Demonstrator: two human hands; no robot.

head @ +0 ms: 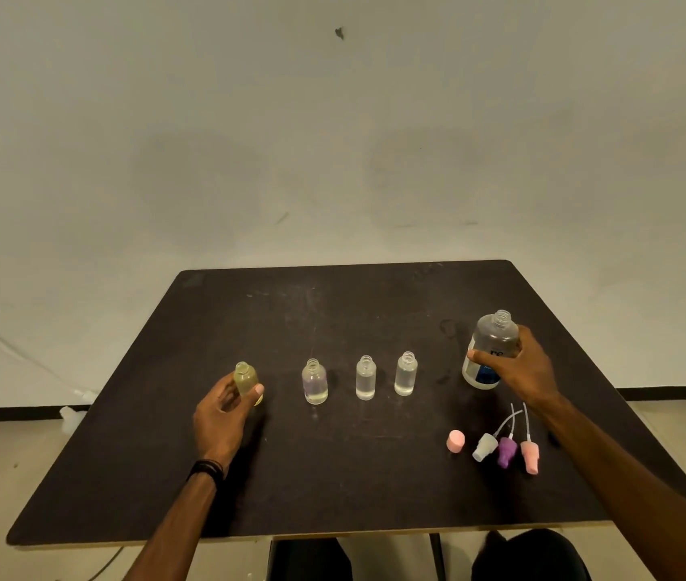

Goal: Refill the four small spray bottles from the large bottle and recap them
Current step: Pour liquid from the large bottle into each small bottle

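Your left hand [224,406] pinches the small yellowish clear bottle [247,381] between thumb and fingers, apparently steadying its open neck for pouring. Your right hand [519,366] wraps the large clear bottle with the blue label [490,350], uncapped and upright at the dark table's [332,488] right side, ready to lift. Three other small clear bottles [365,377] stand open in a row between them. The four spray caps [496,448] lie grouped near your right forearm, out of the pouring path.
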